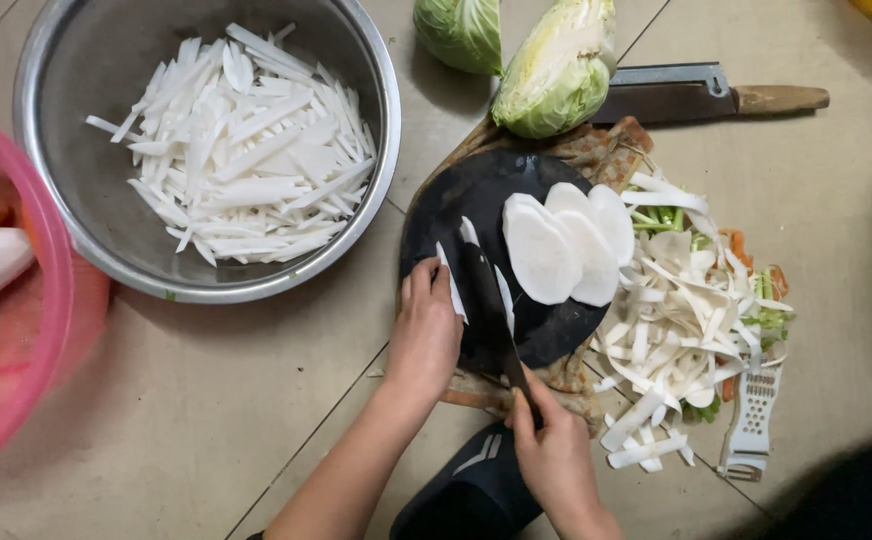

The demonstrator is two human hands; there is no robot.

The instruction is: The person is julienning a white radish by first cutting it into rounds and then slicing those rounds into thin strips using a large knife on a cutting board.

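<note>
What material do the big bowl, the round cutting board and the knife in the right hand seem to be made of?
Bowl: likely stainless steel; grey, brushed, with a bright rim.
Board: dark and matte, possibly wood or plastic; the look leaves it open.
Knife, held by the right hand: dark blade, probably steel; its handle is hidden.
The left hand steadies a white slice beside the blade.

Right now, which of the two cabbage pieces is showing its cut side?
The cabbage half on the right, beside the cleaver, shows its pale layered cut face. The other cabbage piece shows only smooth green leaf.

even soft light, sharp focus, faint shadows, no glare.
</note>
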